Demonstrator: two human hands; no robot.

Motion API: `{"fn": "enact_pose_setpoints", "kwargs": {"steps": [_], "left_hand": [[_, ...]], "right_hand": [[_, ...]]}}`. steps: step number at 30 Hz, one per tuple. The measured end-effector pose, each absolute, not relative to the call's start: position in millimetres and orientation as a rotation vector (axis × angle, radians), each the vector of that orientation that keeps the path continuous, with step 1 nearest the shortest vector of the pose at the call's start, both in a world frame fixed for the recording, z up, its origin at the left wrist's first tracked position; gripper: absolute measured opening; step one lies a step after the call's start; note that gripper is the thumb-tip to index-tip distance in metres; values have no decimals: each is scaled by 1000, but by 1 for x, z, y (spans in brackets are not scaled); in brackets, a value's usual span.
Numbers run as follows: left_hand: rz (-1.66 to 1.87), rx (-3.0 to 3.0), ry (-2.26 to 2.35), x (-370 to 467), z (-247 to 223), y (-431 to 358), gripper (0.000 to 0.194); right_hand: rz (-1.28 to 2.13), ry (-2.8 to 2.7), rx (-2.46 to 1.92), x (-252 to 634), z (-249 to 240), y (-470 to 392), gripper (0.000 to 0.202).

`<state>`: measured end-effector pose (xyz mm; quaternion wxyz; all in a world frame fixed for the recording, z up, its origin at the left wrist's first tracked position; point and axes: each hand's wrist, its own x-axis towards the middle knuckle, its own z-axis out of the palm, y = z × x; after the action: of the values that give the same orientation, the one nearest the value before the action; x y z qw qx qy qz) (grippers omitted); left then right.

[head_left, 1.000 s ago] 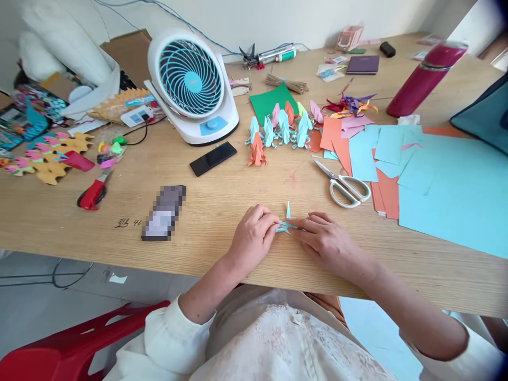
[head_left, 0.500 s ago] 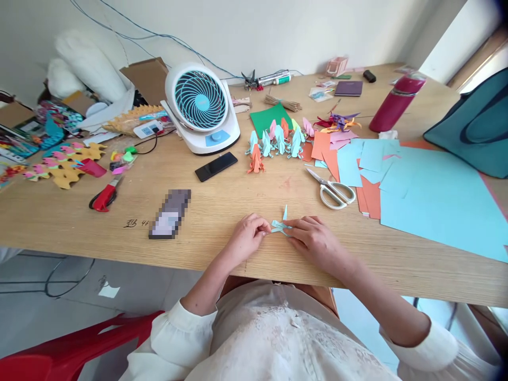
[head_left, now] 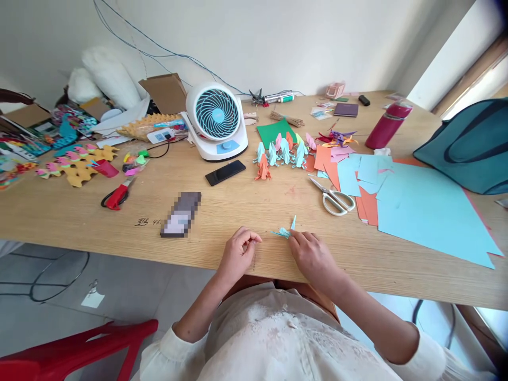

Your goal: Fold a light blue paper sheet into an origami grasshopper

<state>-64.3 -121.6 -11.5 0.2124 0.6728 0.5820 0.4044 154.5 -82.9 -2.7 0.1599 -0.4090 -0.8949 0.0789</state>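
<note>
My right hand [head_left: 315, 259] pinches a small folded light-blue paper figure [head_left: 283, 232] low over the table. Thin points of the paper stick out to the left and upward past my fingertips; the rest is hidden under the fingers. To the left of it, apart from the paper, my left hand [head_left: 239, 253] hovers near the table's front edge. Its fingers are loosely curled, with a small gap to the thumb, and I see nothing in them. Behind stand several folded paper figures, among them an orange one [head_left: 263, 168] and a light-blue one [head_left: 300, 153].
White-handled scissors [head_left: 337, 202] lie right of centre, beside loose coloured sheets and a large light-blue sheet [head_left: 428, 211]. A fan [head_left: 217, 119], a black phone [head_left: 225, 172] and red-handled scissors [head_left: 117, 197] are to the left. A red bottle [head_left: 387, 127] and a teal bag [head_left: 468, 145] stand right.
My left hand has let go of the paper figure and drawn back to the left. My right hand still holds the figure, which has turned slightly. The camera view has shifted.
</note>
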Motion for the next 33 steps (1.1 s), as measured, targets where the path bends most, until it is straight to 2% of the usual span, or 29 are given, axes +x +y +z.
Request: {"fn": "enact_pose_setpoints", "kwargs": {"steps": [7,12,16,23,30,33], "left_hand": [[1156,1720,1523,-46,-14,-120,20],[1086,1405,1412,-16,-13,-105,7],[1271,1210,1214,1,-11,-98,23],[1494,1017,1248,8,-8,-94,18],[1568,1174,1200,6,6,-100,10],[1586,1200,1184,6,10,-102,13]], "right_hand": [[563,-2241,-1305,161,-2,-57,24],[962,-1914,-1253,162,-4,-41,28],[1142,-1636,-1160,155,-5,-52,32],[1188,-1358,-1087,140,-3,-78,26],[952,-1540,-984,148,9,-83,13],[987,-1537,-992,153,12,-84,14]]}}
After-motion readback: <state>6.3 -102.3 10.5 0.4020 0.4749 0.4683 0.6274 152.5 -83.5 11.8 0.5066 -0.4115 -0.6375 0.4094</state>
